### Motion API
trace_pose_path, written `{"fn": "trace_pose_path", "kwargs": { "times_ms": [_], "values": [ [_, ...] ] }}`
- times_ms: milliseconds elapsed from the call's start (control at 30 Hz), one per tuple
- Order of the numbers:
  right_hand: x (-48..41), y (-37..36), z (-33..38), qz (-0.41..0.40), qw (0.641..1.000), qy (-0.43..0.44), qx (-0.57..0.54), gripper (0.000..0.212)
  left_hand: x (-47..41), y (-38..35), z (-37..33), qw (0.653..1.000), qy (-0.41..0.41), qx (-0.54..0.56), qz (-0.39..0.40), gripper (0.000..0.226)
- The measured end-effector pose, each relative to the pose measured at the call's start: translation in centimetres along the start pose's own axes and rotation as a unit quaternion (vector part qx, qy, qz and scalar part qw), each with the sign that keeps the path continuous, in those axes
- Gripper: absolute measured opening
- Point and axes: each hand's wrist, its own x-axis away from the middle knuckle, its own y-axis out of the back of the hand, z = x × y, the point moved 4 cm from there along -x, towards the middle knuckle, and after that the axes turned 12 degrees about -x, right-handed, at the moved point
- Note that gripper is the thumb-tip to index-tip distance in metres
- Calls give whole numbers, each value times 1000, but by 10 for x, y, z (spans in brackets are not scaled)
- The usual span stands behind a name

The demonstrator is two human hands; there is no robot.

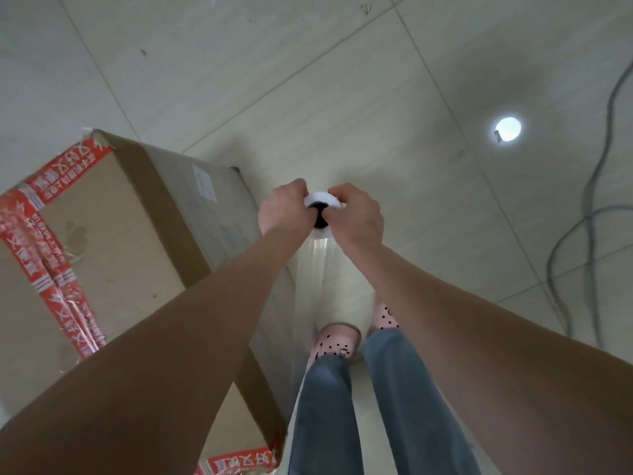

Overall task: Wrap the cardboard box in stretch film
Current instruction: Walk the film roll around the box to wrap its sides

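- Stretching across the whole view, a pale tiled floor.
- Large cardboard box, sealed with red printed tape, stands at the left.
- Clear stretch film runs along the box's right side, beside the person's legs.
- Left hand and right hand each curl round the top of the upright film roll, just right of the box.
- Grey cable lies far right.
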Motion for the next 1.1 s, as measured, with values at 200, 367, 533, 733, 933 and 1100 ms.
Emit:
{"fn": "trace_pose_path", "kwargs": {
  "times_ms": [200, 367, 533, 733, 933, 1100],
  "values": [
    [-12, -48, 25, 76, 997, 17, 29, 24, -11, 4, 53, 992, 114, 51, -1, 10],
    [-5, -61, 25, 74, 997, 5, 31, 26, -12, 4, 63, 993, 107, 37, 37, 13],
    [-6, -61, 24, 72, 997, -2, 39, 26, -12, 1, 61, 995, 91, 17, 31, 16],
    [-4, -60, 21, 69, 997, -9, 43, 27, -14, 5, 56, 997, 24, -33, 63, 28],
    [-9, -59, 26, 58, 996, -23, 62, 31, -20, 16, 45, 989, -109, -99, 4, 25],
    [-17, -65, 37, 38, 996, -54, 57, 48, -33, 21, 66, 999, 29, 35, 24, 16]
  ]
}}
